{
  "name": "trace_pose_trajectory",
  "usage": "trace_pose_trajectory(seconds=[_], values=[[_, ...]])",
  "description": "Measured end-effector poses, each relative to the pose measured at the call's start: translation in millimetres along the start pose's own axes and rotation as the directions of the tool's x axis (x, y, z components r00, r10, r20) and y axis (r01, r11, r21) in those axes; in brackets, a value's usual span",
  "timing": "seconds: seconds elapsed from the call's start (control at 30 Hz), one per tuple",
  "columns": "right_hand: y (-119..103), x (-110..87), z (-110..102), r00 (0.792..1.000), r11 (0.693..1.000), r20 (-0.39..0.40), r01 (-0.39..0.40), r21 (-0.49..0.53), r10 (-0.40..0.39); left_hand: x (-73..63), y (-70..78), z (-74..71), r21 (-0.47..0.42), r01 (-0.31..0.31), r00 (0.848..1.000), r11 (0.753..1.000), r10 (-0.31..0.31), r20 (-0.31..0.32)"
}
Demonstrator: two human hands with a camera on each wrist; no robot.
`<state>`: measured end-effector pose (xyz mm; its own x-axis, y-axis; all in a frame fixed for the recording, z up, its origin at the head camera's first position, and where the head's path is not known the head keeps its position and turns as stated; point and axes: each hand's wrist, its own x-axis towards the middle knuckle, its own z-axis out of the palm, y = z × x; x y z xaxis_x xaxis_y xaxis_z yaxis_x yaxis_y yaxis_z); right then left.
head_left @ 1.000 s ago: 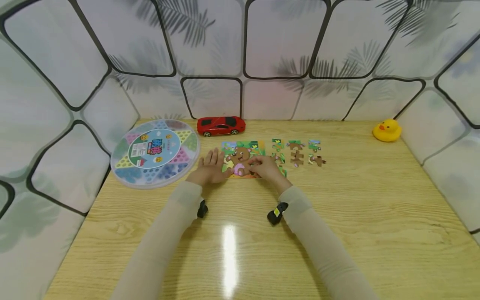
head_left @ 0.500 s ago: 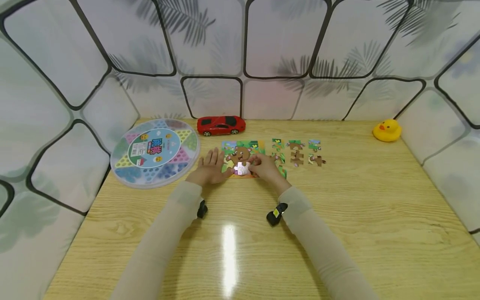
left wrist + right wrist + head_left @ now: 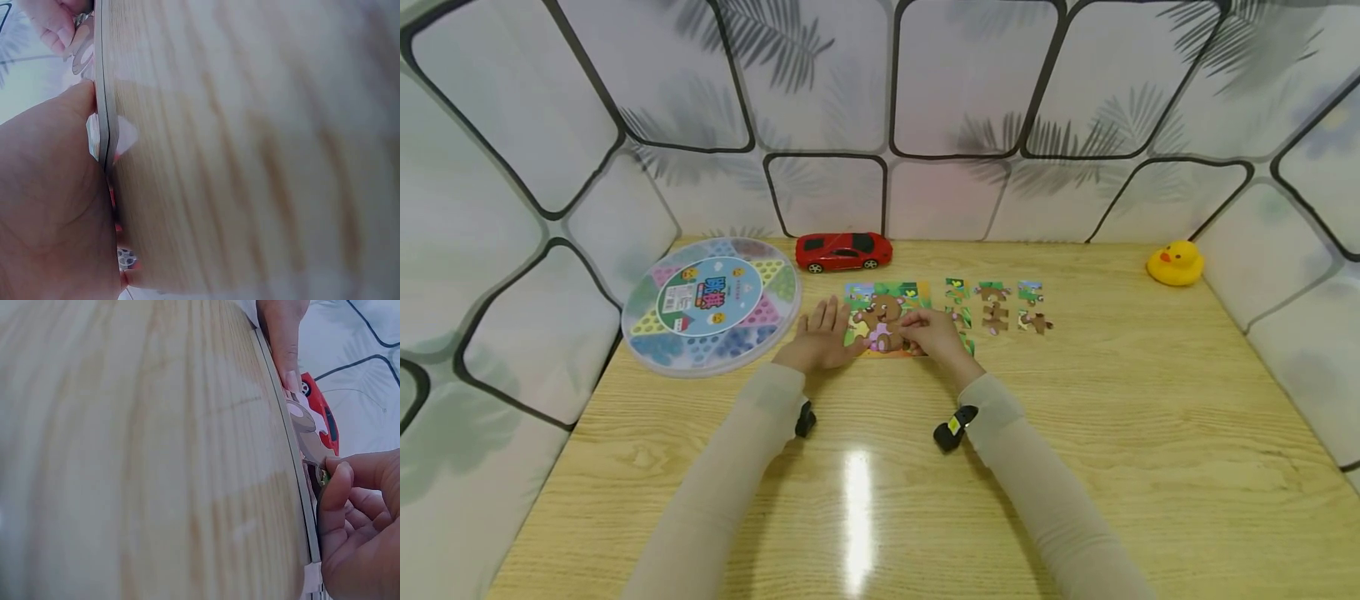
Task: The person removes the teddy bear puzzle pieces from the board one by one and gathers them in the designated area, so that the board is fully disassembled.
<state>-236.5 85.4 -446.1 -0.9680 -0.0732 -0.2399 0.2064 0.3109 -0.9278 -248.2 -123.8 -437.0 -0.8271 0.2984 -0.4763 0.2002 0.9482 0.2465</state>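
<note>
A bear jigsaw puzzle [image 3: 860,293] lies flat on the wooden table, between my hands. With straight fingers spread, my left hand [image 3: 822,340] rests along its left side, the thumb reaching over the lower left corner. My right hand [image 3: 938,335] pinches a brown and pink puzzle piece [image 3: 888,337] between thumb and index finger, over the lower middle of the picture. In the right wrist view that puzzle piece [image 3: 314,439] stands tilted up at the fingertips, close to the left thumb. Part of the puzzle's right side is hidden under my right hand.
Loose puzzle pieces [image 3: 994,315] lie in short columns right of the puzzle, some partly behind my right wrist. A red toy car [image 3: 842,252] stands behind it. Left is a round Chinese checkers set [image 3: 711,304]; far right, a yellow rubber duck [image 3: 1176,263]. Patterned fabric walls border the table.
The piece in my right hand has changed tilt: a white glare on it half a second ago is gone, and its brown and pink print shows. My left hand stays in place.
</note>
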Motion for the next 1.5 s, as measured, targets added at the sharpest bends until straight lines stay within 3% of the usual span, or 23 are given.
trace_pose_trajectory(seconds=[0.47, 0.77, 1.1, 1.5], values=[[-0.5, -0.4, -2.5, 0.998, 0.994, -0.02, -0.049, 0.1, 0.052, -1.3, 2.9, -0.7, 0.008, 0.008, 1.0, 1.0, -0.008, 0.003], [-4.3, -5.1, -16.2, 0.998, 0.987, 0.032, -0.065, 0.144, 0.061, -5.8, 2.1, -0.7, 0.012, -0.018, 0.999, 1.0, 0.018, -0.03], [1.0, -14.6, -56.9, 0.999, 0.994, 0.007, -0.044, 0.101, 0.044, -4.5, 4.8, -0.7, 0.043, -0.034, 0.998, 0.998, 0.036, -0.059], [21.4, -31.2, -123.9, 0.998, 0.981, -0.066, -0.011, 0.192, 0.025, -7.5, 6.9, -2.8, 0.048, -0.024, 0.996, 0.999, 0.027, -0.08]])
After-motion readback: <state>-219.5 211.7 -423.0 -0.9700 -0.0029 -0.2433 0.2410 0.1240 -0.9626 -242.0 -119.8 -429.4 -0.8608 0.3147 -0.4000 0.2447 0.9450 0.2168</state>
